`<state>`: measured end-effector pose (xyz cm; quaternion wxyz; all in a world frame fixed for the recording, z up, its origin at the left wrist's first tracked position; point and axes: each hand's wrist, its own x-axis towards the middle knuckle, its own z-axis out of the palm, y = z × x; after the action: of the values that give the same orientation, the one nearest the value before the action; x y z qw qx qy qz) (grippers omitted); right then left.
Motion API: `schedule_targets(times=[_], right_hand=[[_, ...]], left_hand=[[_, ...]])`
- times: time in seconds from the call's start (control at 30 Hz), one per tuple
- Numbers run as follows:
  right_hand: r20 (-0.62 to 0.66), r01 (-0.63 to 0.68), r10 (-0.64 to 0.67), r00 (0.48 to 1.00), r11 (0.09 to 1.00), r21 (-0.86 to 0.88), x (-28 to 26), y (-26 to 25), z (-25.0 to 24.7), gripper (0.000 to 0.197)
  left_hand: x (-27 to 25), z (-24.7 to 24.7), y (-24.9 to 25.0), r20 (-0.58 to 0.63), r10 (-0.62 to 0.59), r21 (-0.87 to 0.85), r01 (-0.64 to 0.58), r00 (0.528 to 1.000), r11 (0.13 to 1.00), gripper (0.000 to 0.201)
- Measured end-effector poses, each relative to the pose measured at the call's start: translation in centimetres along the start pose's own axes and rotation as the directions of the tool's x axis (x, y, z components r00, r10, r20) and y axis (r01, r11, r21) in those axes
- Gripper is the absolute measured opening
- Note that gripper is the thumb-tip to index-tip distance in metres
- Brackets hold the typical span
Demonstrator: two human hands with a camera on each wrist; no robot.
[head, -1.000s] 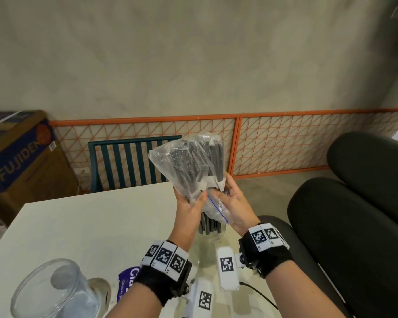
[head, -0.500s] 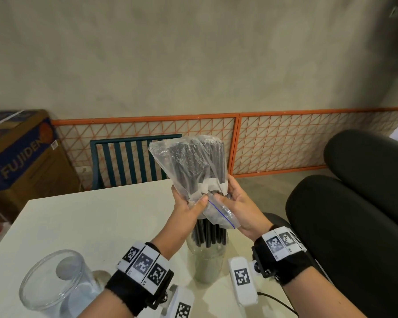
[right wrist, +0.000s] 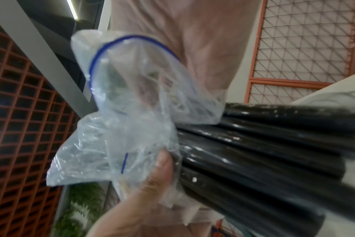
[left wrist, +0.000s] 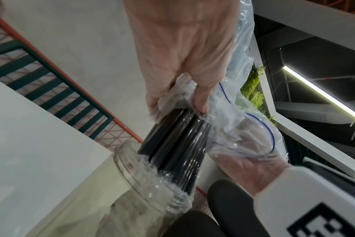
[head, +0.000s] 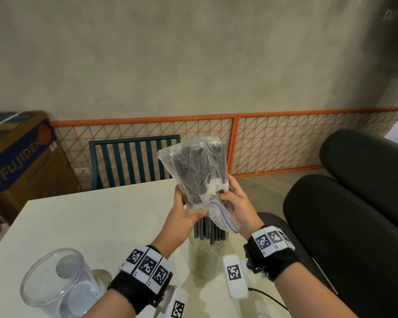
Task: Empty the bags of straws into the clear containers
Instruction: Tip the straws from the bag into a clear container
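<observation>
A clear zip bag (head: 194, 171) of black straws is held upside down, mouth downward, over a clear jar (head: 206, 260) standing on the white table (head: 83, 223). Black straws (head: 208, 231) stick out of the bag's mouth with their lower ends inside the jar's neck (left wrist: 150, 176). My left hand (head: 189, 213) grips the bag's lower part, thumb in front. On the bag's other side my right hand (head: 233, 200) holds it, and the blue-lined zip edge (right wrist: 132, 48) hangs over that hand. The straws (right wrist: 274, 152) run past the right thumb.
A second, wider clear container (head: 55, 283) stands empty at the table's near left corner. A teal slatted chair (head: 133, 161) is behind the table, a cardboard box (head: 16, 157) at far left, and black padded seats (head: 354, 214) at right. A cable (head: 269, 297) runs along the near edge.
The bag and both hands have stayed over the jar while the view has tilted down; more of the straws now shows below the bag's mouth.
</observation>
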<state>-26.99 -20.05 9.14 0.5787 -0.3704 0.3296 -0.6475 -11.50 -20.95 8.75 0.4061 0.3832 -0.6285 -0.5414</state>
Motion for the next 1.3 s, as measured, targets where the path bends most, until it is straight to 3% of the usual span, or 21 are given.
schedule_targets(times=[0.23,0.43,0.67,0.83,0.97,1.03,1.13,1.3], right_hand=[[0.079,0.022,-0.020,0.997,1.000,-0.021,0.9,-1.2,0.9,0.056],[0.035,0.018,-0.016,0.999,0.998,-0.052,0.2,0.4,0.6,0.054],[0.042,0.048,-0.047,0.998,0.999,-0.026,-0.3,-0.8,0.1,0.059],[0.022,0.039,-0.038,0.999,0.998,-0.043,-1.7,0.1,-1.2,0.056],[0.038,0.030,-0.025,0.999,0.988,-0.150,-1.6,-1.3,-1.6,0.080],[0.068,0.025,-0.012,0.998,0.981,-0.194,-1.6,-2.0,-1.4,0.081],[0.093,0.050,-0.030,0.995,0.974,-0.223,-1.7,-2.9,-1.2,0.080],[0.118,0.075,-0.037,0.992,0.938,-0.337,-2.4,-3.6,-0.9,0.083]], left_hand=[[0.6,-0.6,1.2,0.016,0.009,-0.028,-0.009,1.000,1.000,0.081],[-0.4,-0.2,0.0,0.022,-0.029,0.027,0.028,0.999,0.999,0.084],[-0.3,0.4,1.3,0.045,0.034,0.041,-0.036,0.998,0.999,0.081],[-0.8,0.7,1.2,0.184,-0.031,0.096,0.013,0.982,0.995,0.085],[-0.4,-0.1,2.5,0.310,-0.085,0.107,0.054,0.947,0.993,0.094],[-0.4,-0.1,3.2,0.364,-0.074,0.078,0.049,0.928,0.996,0.088],[-0.4,0.3,4.3,0.339,-0.036,0.048,0.021,0.940,0.999,0.075],[0.7,0.7,4.2,0.226,0.011,0.043,-0.022,0.974,0.999,0.081]])
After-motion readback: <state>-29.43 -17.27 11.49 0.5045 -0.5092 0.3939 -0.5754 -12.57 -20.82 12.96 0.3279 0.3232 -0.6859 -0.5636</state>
